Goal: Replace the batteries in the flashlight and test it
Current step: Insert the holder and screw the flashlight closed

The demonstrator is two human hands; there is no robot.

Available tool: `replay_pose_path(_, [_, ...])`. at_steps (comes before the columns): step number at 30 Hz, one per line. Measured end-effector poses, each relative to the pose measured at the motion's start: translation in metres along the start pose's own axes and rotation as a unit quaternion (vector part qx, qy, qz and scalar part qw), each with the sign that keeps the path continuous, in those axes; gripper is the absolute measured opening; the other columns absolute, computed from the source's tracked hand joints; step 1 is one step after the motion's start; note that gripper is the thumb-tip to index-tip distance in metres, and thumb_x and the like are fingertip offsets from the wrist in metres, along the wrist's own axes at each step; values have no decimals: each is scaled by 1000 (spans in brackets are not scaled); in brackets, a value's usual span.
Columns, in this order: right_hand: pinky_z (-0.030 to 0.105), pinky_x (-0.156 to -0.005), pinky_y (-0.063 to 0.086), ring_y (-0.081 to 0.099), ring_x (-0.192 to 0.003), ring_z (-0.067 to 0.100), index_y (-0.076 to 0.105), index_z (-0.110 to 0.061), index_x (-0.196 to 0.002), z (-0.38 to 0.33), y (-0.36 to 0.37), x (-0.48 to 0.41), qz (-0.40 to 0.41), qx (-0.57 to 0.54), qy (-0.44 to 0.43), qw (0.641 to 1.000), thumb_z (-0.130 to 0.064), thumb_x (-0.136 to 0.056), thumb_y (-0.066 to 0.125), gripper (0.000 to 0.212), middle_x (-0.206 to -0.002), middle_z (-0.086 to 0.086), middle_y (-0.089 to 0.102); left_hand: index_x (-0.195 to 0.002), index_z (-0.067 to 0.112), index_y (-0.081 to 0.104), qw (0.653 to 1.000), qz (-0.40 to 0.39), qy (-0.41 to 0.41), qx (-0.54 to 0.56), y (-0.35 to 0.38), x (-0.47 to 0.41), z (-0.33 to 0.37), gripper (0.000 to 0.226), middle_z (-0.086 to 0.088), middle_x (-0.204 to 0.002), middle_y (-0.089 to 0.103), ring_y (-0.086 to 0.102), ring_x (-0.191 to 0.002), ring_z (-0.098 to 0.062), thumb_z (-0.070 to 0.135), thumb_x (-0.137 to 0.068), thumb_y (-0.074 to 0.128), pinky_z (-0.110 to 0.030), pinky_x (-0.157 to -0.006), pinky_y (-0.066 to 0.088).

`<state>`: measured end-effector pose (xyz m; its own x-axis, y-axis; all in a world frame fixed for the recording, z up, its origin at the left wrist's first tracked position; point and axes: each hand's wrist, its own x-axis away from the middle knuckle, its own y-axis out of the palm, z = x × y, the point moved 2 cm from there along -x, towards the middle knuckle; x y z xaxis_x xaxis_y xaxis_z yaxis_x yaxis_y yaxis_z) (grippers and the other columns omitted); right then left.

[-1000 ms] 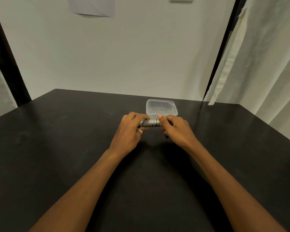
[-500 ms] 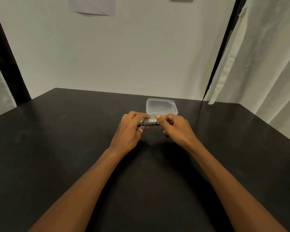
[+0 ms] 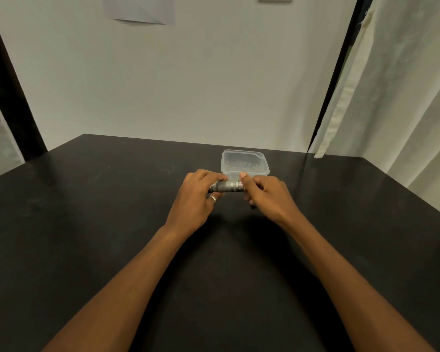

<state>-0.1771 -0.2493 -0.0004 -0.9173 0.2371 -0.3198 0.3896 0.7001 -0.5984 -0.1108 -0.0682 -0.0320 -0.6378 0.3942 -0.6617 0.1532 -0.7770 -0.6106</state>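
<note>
Just before the clear tub, you are holding the flashlight: left hand gripping its barrel, right hand pinching one end. Likely you are unscrewing it; next you are needing a steady counter-twist.

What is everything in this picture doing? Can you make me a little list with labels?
flashlight: silver, lying sideways, held between both hands
left hand: grips the flashlight's left end; wears a ring
right hand: pinches the flashlight's right end
plastic container: clear, just behind the flashlight; small bits inside, too small to tell
table: black, under everything
</note>
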Motion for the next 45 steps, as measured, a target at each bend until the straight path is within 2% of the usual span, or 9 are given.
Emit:
replay_pose_path(3, [25,-72,55,69,-83,13,71,-25,-103,3,-2,-3,-29,-56,-20,998,-42,-95,68,18,-91,-6,72,-122,24,69,1000,7,-10,6,0,-1,-2,37,6,-116,64,50,-103,-11,10,-88,75,-10,-82,34])
replay_pose_path(6, [25,-79,58,70,-90,15,71,-24,-108,7,0,-6,-45,-75,-46,995,-24,-91,76,18,-97,-3,73,-122,24,69,1000,8,-14,9,0,-1,-3,37,6,-116,64,51,-103,-12,10,-88,76,-10,-83,34])
replay_pose_path(9, [22,-73,55,68,-79,7,73,-22,-101,6,-1,-4,-34,-59,-46,997,-33,-95,71,12,-87,-7,72,-120,23,71,1000,14,-8,5,-1,0,-2,36,6,-114,65,51,-103,-12,10,-87,76,-8,-82,34])
replay_pose_path(13, [30,-74,57,66,-65,4,75,-18,-82,3,1,0,-19,-29,-12,999,-54,-101,51,47,-72,-2,73,-119,23,71,1000,20,11,-1,-1,0,1,37,6,-111,66,53,-101,-12,9,-85,78,-8,-83,36])
replay_pose_path(17, [28,-72,55,66,-62,6,75,-18,-74,-1,1,3,-6,-3,0,1000,-59,-102,44,58,-67,-1,72,-120,22,71,1000,17,12,-5,-1,1,1,37,5,-111,66,54,-101,-12,10,-86,78,-11,-83,36])
replay_pose_path(23, [22,-73,56,69,-84,10,69,-25,-111,6,1,-5,-32,-45,-41,998,-44,-92,72,27,-96,-8,71,-119,23,72,1000,22,-4,9,-2,0,-2,37,6,-112,67,55,-101,-13,10,-86,78,-11,-83,37])
replay_pose_path(29, [18,-63,48,62,-67,4,71,-22,-96,5,2,-3,-16,-24,-50,998,-43,-96,66,21,-76,-12,67,-118,24,72,1000,29,0,11,-2,-1,0,36,7,-111,67,55,-102,-11,12,-85,80,-10,-84,36])
replay_pose_path(36, [31,-59,49,55,-57,7,63,-26,-71,-1,0,2,-12,18,-47,999,-57,-100,52,43,-62,-5,62,-119,21,71,999,33,20,10,-3,0,2,38,3,-112,67,56,-103,-15,9,-84,80,-17,-87,41])
replay_pose_path(45, [18,-69,56,72,-73,9,76,-22,-107,-7,4,3,-76,-71,-75,992,-36,-99,64,19,-81,-2,76,-122,23,69,998,10,37,42,-4,-1,6,40,6,-116,64,54,-107,-14,14,-85,81,-29,-88,50])
